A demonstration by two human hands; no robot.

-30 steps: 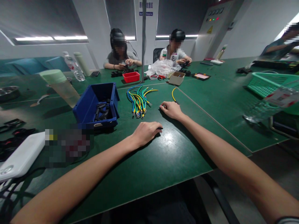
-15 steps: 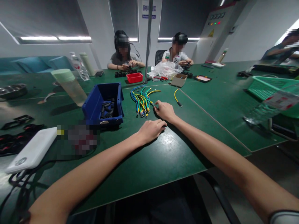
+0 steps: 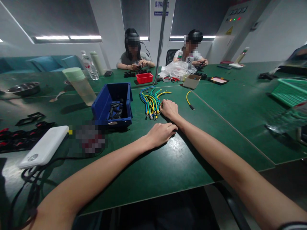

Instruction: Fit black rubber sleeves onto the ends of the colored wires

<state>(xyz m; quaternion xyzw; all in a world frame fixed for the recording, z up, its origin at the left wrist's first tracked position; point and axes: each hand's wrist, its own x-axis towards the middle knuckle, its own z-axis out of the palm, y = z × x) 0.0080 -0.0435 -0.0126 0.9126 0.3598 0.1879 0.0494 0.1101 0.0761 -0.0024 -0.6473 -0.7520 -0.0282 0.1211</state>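
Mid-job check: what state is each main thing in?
Cable bundle: loose, fanned out
Yellow cable: lying apart, one end black
Blue bin: open, holding black pieces
Red tray: open-topped
Green-lidded bottle: lid on
Left hand: curled, grip unclear
Right hand: curled at cable bundle's edge
Cabinet lights: lit

Fingers and forearms are bare; the right sleeve is dark, pale-edged.

Your right hand at the edge of the wire bundle, your left hand nearer you, blue bin of black pieces leftward, one yellow wire rightward
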